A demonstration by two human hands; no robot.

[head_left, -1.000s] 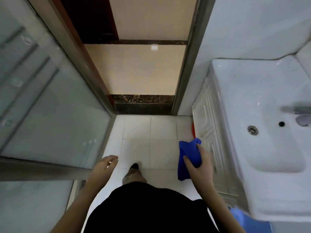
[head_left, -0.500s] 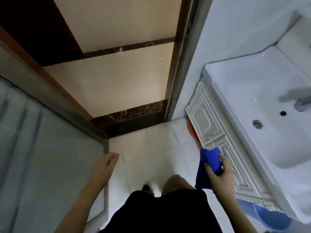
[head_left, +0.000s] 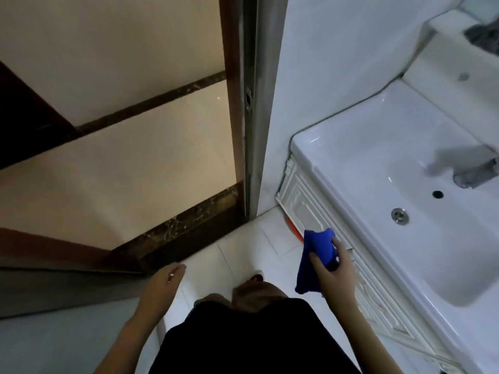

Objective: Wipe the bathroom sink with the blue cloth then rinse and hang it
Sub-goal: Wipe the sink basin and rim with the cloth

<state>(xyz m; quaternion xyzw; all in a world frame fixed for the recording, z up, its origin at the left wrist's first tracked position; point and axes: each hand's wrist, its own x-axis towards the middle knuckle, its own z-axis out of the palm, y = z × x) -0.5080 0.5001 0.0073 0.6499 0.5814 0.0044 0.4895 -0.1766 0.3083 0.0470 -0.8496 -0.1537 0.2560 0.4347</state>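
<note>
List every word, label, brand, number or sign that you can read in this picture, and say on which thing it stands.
No text can be read.
The blue cloth in the right hand, the sink, the faucet and the carved cabinet front show no lettering, label or brand mark.

Cloth (head_left: 320,247) was deep blue; sink (head_left: 378,163) and floor tiles (head_left: 243,249) were white (cabinet (head_left: 299,201) carved in panels); threshold (head_left: 189,230) was dark brown, marbled.

sink (head_left: 378,168) at right, doorway (head_left: 129,147) left of it
</note>
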